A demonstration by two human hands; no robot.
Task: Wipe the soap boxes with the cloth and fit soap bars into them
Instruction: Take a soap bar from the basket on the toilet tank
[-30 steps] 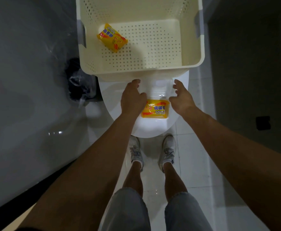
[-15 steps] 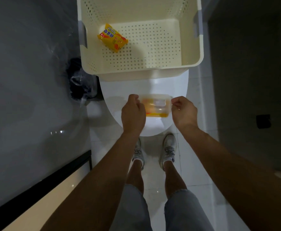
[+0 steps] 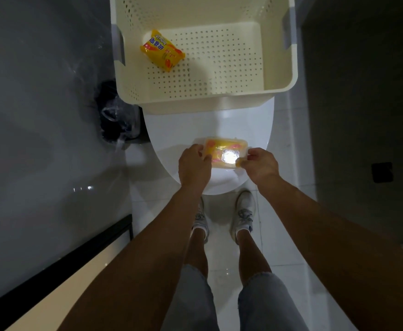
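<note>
A clear soap box [image 3: 222, 151] with a yellow wrapped soap bar inside sits on the white toilet lid [image 3: 171, 130], its lid closed over the bar. My left hand [image 3: 193, 167] grips the box's left end. My right hand [image 3: 260, 164] pinches its right end. A second yellow wrapped soap bar [image 3: 162, 52] lies at the back left of the cream perforated basket [image 3: 279, 75] beyond the lid. No cloth is in view.
A black bin with a plastic liner [image 3: 117, 118] stands left of the toilet against a grey wall. White floor tiles and my two shoes are below the toilet lid. A dark wall runs along the right.
A second ago the soap bar lay uncovered in the open box between my hands. The clear lid has come down over it, and both hands now hold the box's ends.
</note>
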